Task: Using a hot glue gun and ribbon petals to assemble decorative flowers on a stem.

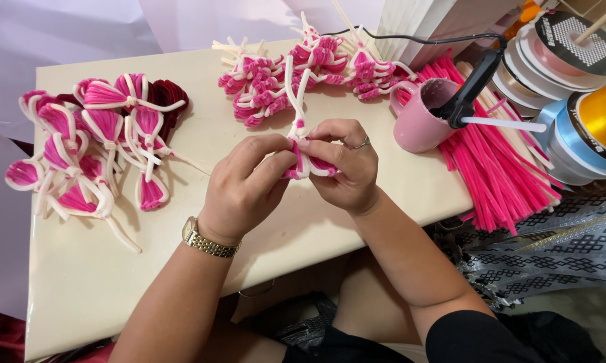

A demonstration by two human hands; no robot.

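Looking from the left, we see a heap of finished pink and white petals (91,144) lying on the cream table (68,282). Next we find the left hand (244,188), with a gold watch (207,239) on its wrist. Its thumb and fingers are pinched tight on the left side of a small pink and white fuzzy-wire piece (304,160). We see that piece held just above the middle of the table, between both hands. The right hand (347,168) wears a ring (361,143), and its fingers are pinched on the right side of the same piece. Behind the hands we see another pile of pink and white bent pieces (303,67). Further right stands a pink mug (420,114) with a black glue gun (474,84) resting in it. Beside it lies a bunch of straight pink fuzzy wires (501,175). At the far right we see ribbon rolls (578,87) stacked together.
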